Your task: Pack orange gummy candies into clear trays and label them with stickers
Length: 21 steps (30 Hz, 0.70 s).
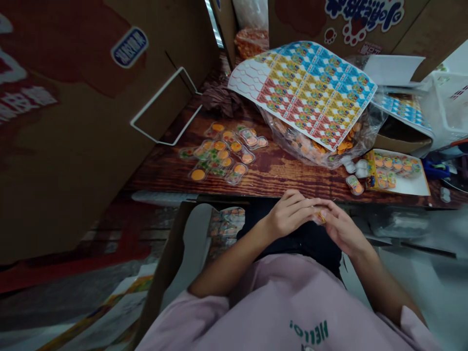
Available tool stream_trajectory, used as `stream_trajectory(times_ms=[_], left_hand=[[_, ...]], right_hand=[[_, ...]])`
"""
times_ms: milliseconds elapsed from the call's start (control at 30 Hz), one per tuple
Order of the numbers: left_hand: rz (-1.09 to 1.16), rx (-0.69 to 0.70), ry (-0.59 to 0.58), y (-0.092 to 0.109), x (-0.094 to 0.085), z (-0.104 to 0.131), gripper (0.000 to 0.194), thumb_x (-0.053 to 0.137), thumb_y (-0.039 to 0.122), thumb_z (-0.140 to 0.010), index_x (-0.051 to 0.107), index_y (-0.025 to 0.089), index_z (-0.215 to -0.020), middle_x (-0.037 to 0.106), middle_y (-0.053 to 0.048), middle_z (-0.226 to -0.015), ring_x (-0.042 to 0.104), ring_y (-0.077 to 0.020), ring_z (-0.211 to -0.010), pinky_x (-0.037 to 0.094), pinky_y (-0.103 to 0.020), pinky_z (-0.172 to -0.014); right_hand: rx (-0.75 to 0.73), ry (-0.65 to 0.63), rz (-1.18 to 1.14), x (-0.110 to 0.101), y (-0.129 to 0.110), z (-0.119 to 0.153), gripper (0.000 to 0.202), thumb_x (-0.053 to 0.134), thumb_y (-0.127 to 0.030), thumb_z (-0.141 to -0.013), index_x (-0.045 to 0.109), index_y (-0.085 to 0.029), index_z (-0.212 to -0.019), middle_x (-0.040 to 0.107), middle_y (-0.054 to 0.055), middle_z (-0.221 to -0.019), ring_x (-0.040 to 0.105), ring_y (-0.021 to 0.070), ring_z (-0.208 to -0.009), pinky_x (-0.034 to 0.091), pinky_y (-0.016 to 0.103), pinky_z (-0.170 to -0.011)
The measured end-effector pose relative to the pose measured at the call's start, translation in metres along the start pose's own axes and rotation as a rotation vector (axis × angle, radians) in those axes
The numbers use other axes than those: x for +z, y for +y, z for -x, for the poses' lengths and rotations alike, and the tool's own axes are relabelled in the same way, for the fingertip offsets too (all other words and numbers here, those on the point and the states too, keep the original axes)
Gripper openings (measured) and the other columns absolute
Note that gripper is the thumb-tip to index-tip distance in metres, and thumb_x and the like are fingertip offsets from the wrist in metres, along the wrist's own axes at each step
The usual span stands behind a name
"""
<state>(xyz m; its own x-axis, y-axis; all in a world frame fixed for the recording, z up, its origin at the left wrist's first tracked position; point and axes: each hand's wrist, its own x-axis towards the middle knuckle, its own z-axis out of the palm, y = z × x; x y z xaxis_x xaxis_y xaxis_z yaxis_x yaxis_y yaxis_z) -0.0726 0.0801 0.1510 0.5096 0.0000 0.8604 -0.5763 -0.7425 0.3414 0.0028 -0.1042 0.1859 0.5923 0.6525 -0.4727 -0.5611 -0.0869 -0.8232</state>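
Both hands meet over my lap, just in front of the table's edge. Between them is a small clear package point(319, 217) with orange and yellow showing. My left hand point(292, 212) reaches across with its fingers on the package, and my right hand point(340, 225) closes on it from the other side. Several clear packs with orange discs point(220, 155) lie spread on the wooden table point(281, 181). A sheet of colourful labels point(310, 92) rests on a plastic bag point(292, 141) of orange pieces. To the right, an open display box point(413, 183) holds similar packs.
A large cardboard box point(73, 161) stands at the left, with a white wire frame point(157, 142) beside the table. Another carton point(300, 24) is at the back. A white basket point(448, 105) and blue-handled scissors point(437, 169) are at the right.
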Motion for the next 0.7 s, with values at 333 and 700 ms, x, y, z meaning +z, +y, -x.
stream_trajectory(times_ms=[333, 700], left_hand=[[0.513, -0.924, 0.378, 0.058, 0.054, 0.020, 0.035, 0.061, 0.046, -0.100, 0.066, 0.019, -0.121, 0.071, -0.011, -0.115, 0.069, -0.0205, -0.104, 0.054, -0.033, -0.090], [0.919, -1.357, 0.472, 0.078, 0.059, 0.012, 0.053, 0.074, 0.056, -0.089, 0.070, 0.016, -0.123, 0.074, -0.015, -0.126, 0.072, -0.0270, -0.118, 0.058, -0.038, -0.105]], right_hand=[[-0.272, 0.260, 0.005, 0.008, 0.021, 0.002, 0.034, 0.088, -0.047, -0.077, 0.070, -0.023, -0.092, 0.070, 0.000, -0.084, 0.057, 0.0118, -0.069, 0.048, 0.024, -0.064], [-0.566, 0.474, 0.331, -0.010, 0.028, -0.011, 0.032, 0.068, -0.052, -0.094, 0.070, -0.021, -0.089, 0.067, 0.001, -0.083, 0.059, 0.0139, -0.070, 0.050, 0.028, -0.067]])
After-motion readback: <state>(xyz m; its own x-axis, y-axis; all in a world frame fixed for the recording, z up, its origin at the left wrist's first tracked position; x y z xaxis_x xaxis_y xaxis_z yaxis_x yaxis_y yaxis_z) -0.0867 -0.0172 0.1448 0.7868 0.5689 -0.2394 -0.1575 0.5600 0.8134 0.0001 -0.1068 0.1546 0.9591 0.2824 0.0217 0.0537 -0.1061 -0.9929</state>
